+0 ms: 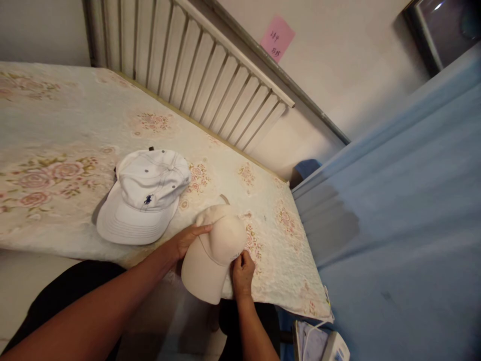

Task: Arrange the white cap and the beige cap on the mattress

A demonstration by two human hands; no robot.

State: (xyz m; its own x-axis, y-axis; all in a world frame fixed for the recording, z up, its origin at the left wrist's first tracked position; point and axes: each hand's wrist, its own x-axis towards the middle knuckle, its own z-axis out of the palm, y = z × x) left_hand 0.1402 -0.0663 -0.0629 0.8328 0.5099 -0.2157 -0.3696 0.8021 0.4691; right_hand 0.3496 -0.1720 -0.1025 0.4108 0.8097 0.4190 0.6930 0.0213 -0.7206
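From the head view, the work looked barely begun. The beige cap [214, 255] lay at the near edge of the floral mattress [56, 125], its brim hanging a little past the edge toward the person, and both hands were on it. The left hand [188, 239] lay flat against the crown's left side, fingers spread and pressing rather than pinching. The right hand [242, 273] had its grip pressed together on a small bit of the cap's right rim, apparently a tag or a fold of cloth; what exactly sat between the fingertips was too small to tell. As a judgement, the cap was being steadied and handled in place, with nothing yet finished on it.

Up and to the left of the left grip, apart from it, a white cap [145, 200] rested untouched, its brim pointing to the lower left.

The beige cap was soft matte cloth with a rounded crown and a stiff curved brim. The white cap showed stitched panels, eyelets and a small dark embroidered mark. The mattress was quilted, pale, with faded roses. Behind it stood a slatted white headboard [210, 75]; right of the right grip ran smooth blue fabric [406, 225].
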